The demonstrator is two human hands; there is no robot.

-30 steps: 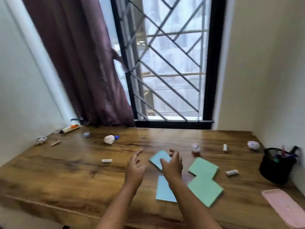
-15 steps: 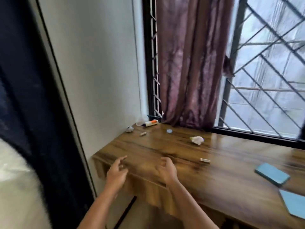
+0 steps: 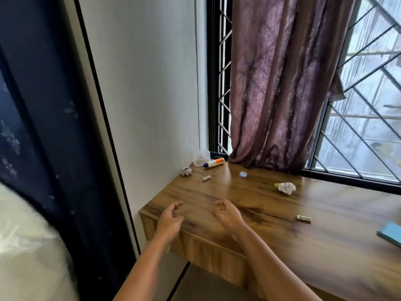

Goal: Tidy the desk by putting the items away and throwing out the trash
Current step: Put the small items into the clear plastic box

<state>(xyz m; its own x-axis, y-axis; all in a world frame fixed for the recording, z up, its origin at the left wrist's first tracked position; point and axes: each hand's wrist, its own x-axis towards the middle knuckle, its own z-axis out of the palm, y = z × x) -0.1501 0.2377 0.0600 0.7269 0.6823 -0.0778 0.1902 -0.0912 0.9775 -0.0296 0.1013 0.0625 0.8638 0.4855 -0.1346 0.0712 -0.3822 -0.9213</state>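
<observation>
Over the corner of the desk (image 3: pixel 238 193), my left hand (image 3: pixel 170 220) and right hand (image 3: pixel 227 216) hover empty, fingers loosely curled; crumpled paper (image 3: pixel 286 187) lies beyond.

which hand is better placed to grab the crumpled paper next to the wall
Likely the left. The left hand hovers empty over the left end of the desk, nearly in line with that crumpled paper. The right hand, also empty, sits further right and would have to reach across.

body: person | left hand (image 3: pixel 170 222): bare | right hand (image 3: pixel 227 217): bare | forearms (image 3: pixel 264 255): bare to frame edge
</observation>
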